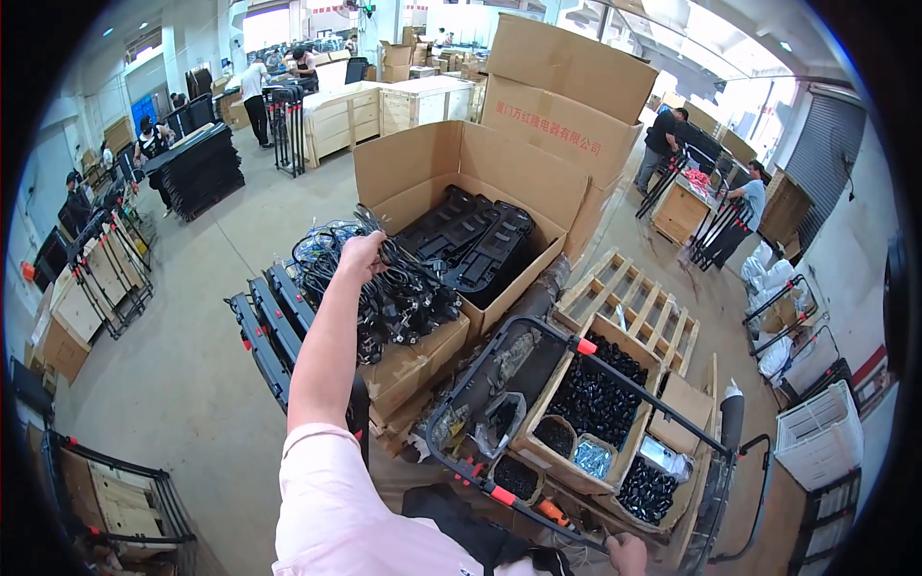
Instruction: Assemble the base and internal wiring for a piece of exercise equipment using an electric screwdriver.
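Observation:
My left hand reaches forward, its fingers closed on black power cables at the top of a tangled heap. More of the cable heap, with plugs and some blue and white wires, lies on a cardboard box. My right hand is low at the lower edge, curled round the near bar of a black tubular frame with red fittings. That frame stretches over a wooden crate of small black parts. Behind the cables, an open carton holds black molded plastic panels.
A wooden pallet lies beyond the crate. Tubs of screws and an orange-handled tool sit under the frame. Dark long panels stand left of the cables. Co-workers work farther off among frames and crates.

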Motion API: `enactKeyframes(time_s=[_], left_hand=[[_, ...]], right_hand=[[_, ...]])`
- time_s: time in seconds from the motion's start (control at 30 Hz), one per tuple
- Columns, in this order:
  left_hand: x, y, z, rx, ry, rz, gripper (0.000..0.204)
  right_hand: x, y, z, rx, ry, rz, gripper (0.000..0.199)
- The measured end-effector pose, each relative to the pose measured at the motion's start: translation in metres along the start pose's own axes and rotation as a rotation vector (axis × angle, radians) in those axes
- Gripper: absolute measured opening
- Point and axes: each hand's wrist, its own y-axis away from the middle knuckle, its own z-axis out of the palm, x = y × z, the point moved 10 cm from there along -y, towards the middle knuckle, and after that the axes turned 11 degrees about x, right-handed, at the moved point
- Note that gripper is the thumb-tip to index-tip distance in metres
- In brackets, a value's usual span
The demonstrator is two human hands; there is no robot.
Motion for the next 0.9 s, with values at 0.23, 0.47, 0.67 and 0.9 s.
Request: enactKeyframes(time_s=[0.23,0.47,0.67,0.9], left_hand=[[0.063,0.044,-0.034,0.056,0.337,0.380,0.035],[0.070,0.072,-0.032,-0.116,0.578,0.112,0.023],[0.113,0.168,-0.021,0.048,0.191,0.592,0.032],[0.142,0.265,-0.018,-0.041,0.387,0.882,0.031]], right_hand=[[-0.007,0.009,0.002,0.090,-0.035,-0.106,0.043],[-0.008,0.026,-0.001,0.078,-0.048,-0.152,0.043],[-0.013,0.046,-0.021,0.102,-0.089,-0.195,0.039],[-0.036,0.065,-0.038,0.102,-0.314,-0.252,0.036]])
